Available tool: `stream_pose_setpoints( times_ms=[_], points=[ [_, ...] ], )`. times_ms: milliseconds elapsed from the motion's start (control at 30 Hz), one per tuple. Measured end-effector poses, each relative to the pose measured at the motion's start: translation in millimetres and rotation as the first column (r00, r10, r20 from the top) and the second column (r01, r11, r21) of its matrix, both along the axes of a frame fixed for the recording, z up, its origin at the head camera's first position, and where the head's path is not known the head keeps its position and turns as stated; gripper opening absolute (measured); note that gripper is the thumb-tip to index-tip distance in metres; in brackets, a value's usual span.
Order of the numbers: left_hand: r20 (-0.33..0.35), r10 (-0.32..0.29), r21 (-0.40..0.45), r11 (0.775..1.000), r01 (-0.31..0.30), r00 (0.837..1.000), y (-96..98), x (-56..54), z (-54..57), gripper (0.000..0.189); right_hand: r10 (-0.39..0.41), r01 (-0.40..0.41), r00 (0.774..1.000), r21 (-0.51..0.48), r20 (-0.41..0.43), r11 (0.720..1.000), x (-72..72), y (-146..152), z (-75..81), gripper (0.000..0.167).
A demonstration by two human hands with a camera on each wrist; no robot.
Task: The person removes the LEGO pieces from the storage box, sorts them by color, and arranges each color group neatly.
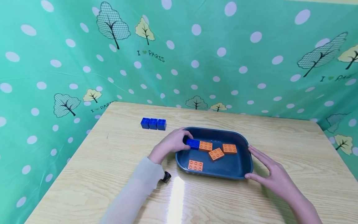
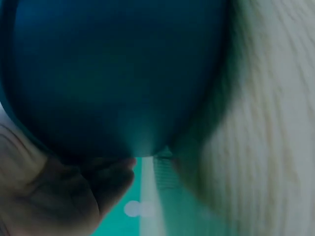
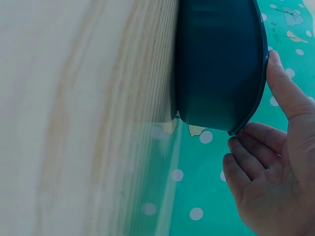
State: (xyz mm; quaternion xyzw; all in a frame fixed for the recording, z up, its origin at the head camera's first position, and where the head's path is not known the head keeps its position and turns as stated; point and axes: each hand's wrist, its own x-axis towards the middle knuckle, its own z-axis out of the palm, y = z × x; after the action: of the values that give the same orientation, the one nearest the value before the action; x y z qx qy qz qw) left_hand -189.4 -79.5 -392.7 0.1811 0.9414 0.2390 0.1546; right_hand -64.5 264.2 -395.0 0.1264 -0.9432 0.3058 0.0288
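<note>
A dark blue oblong tub (image 1: 218, 174) sits on the wooden table. Over its left rim reaches my left hand (image 1: 174, 142), thumb and fingers pinching a blue toy brick (image 1: 193, 143) at the tub's left end. Right beside that brick is an orange brick (image 1: 206, 145); several more orange ones, such as the brick (image 1: 195, 165) near the front wall, lie on the tub floor. My right hand (image 1: 272, 174) rests its thumb and fairly straight fingertips against the tub's right rim. In the left wrist view the tub's wall (image 2: 118, 73) hides the brick and fingertips.
Three blue bricks (image 1: 153, 123) stand in a row on the table, behind and left of the tub. A small black object (image 1: 166, 177) shows at the left sleeve's cuff. Behind the table hangs a green dotted curtain (image 1: 195, 62).
</note>
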Motion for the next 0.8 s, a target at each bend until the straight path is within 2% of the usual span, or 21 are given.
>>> stream_pose_setpoints(
  times_ms=[133,267,367,567,800],
  points=[
    [-0.033,-0.001,-0.086,0.996,-0.002,0.999,5.2,0.4,2.5,0.034,0.001,-0.001,1.0,-0.01,-0.005,1.0,0.3,1.0,-0.7,0.088],
    [-0.048,0.01,-0.091,0.996,-0.014,0.999,6.4,2.3,3.3,0.031,-0.003,0.003,1.0,-0.006,0.0,1.0,0.2,1.2,-0.1,0.088],
    [-0.072,0.018,-0.047,0.999,-0.021,0.997,4.3,3.9,2.9,0.031,-0.002,0.002,1.0,0.002,0.011,1.0,0.1,0.6,1.0,0.088],
    [-0.163,0.01,0.07,0.998,0.001,0.986,-2.2,5.3,-0.2,0.032,-0.001,0.001,1.0,0.005,0.023,1.0,-0.2,-0.7,2.4,0.088],
    [-0.253,0.039,0.239,0.971,0.023,0.967,-5.4,4.1,0.3,0.032,-0.001,0.001,1.0,0.005,0.017,1.0,-0.2,-0.8,3.2,0.088]
  ],
)
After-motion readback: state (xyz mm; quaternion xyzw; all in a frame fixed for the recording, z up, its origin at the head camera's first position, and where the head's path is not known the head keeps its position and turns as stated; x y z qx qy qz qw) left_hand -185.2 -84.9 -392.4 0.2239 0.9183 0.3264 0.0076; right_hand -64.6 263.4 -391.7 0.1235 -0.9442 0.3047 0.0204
